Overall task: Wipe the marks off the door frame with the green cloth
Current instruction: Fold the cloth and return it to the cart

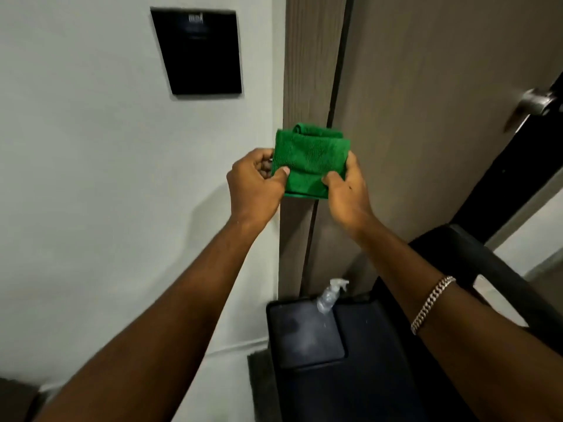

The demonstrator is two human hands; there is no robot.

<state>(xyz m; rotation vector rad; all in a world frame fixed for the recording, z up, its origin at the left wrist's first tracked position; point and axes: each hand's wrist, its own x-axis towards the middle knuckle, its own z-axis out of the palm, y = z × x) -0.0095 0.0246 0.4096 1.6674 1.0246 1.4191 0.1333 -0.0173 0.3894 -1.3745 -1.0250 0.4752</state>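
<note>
Two bare forearms reach forward from the bottom of the view, the right one wearing a chain bracelet point(432, 304) at the wrist. At their ends, the left hand point(256, 184) pinches the left edge of the green cloth point(310, 161) between thumb and curled fingers, and the right hand point(347, 190) grips the cloth's lower right corner the same way, so both hands are closed on it. Folded into a thick, roughly square pad, the cloth has a rolled layer showing along its top edge; its surface is a bright, nubbly green, and it looks dry and clean as far as can be seen. It is held in the air in front of the door frame point(307, 71), a brown wood-grain strip running vertically beside a pale wall; whether the cloth touches the frame cannot be told. No marks are plain on the visible frame. Judging by this, wiping seems not yet begun: the cloth is being folded or readied, and the whole wipe remains. Further out, a dark wall plaque point(196, 51) hangs upper left, a door handle point(536, 100) sits far right, and a spray bottle point(330, 295) rests on a black cart point(307, 336) below.
</note>
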